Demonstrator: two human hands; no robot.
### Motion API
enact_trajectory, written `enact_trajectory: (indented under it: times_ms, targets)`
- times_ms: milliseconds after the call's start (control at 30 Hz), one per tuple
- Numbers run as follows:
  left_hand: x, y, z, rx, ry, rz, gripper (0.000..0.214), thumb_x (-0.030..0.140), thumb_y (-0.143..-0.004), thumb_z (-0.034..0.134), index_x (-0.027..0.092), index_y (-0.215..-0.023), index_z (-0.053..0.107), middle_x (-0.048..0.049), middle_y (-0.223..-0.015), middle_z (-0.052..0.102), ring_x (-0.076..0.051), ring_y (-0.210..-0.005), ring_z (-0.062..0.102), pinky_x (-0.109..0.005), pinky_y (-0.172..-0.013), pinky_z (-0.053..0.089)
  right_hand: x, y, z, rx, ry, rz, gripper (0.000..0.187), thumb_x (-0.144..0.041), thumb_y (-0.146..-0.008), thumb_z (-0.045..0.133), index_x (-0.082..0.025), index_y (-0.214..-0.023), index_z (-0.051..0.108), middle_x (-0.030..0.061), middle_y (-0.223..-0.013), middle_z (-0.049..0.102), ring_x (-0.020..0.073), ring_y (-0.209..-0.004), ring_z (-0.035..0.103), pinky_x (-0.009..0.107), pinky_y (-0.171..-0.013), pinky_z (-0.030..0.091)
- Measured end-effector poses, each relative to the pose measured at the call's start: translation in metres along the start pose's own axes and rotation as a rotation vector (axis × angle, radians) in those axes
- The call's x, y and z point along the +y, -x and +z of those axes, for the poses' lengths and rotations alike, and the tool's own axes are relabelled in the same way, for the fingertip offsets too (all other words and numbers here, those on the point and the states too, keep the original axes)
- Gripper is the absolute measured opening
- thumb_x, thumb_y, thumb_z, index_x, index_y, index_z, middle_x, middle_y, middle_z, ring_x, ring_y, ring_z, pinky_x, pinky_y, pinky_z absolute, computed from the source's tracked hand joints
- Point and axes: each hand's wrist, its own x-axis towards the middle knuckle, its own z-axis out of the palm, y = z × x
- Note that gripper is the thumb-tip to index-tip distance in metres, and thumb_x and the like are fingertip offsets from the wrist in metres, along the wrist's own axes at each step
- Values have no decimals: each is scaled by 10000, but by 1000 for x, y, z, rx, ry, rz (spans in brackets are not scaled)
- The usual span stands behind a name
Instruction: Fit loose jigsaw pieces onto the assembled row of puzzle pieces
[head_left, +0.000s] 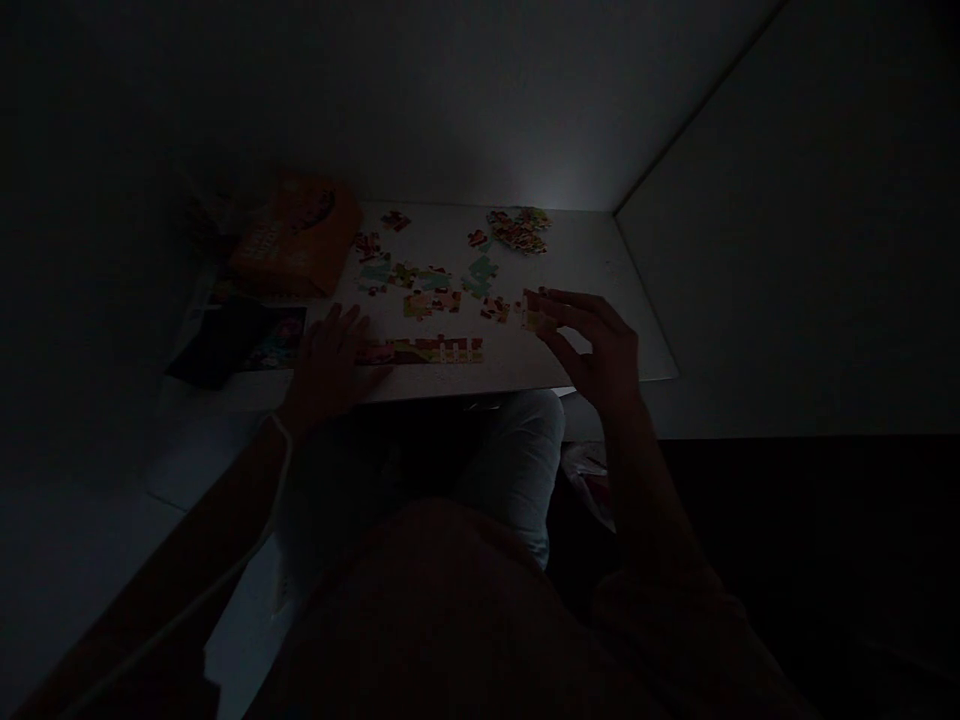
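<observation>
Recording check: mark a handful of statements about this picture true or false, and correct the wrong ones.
1. The right hand holds a puzzle piece. True.
2. The left hand grasps the orange package. False: it rests at the left end of the puzzle strip.
3. The orange package is at the table's right end. False: it is toward the left.
4. A heap of puzzle pieces lies near the back edge. True.
5. The scene is brightly lit. False: it is very dark.
</observation>
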Motion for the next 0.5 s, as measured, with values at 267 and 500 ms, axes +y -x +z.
enact_trajectory:
  times_ms: [267, 500]
  targets:
    - [-9, 3, -3, -33, 6, -60, 869, 737, -1147, 520, 156, -1793, 522, -253, -1924, 423, -485, -1853, 276, -721, -1474, 273, 51, 28, 93, -248, 46, 80, 445, -538, -1253, 563, -369, -1488, 901, 123, -1553, 824, 379, -1317, 823, 579, -1133, 683]
    - [-11, 4, 0, -14, 9, -62, 859, 738, -1140, 539, 171, -1784, 509, -244, -1916, 440, -473, -1856, 274, -713, -1478, 275, 55, 38, 101, -289, 105, 68, 352, -489, -1208, 643, -401, -1418, 913, 89, -1589, 818, 412, -1443, 754, 661, -1182, 633]
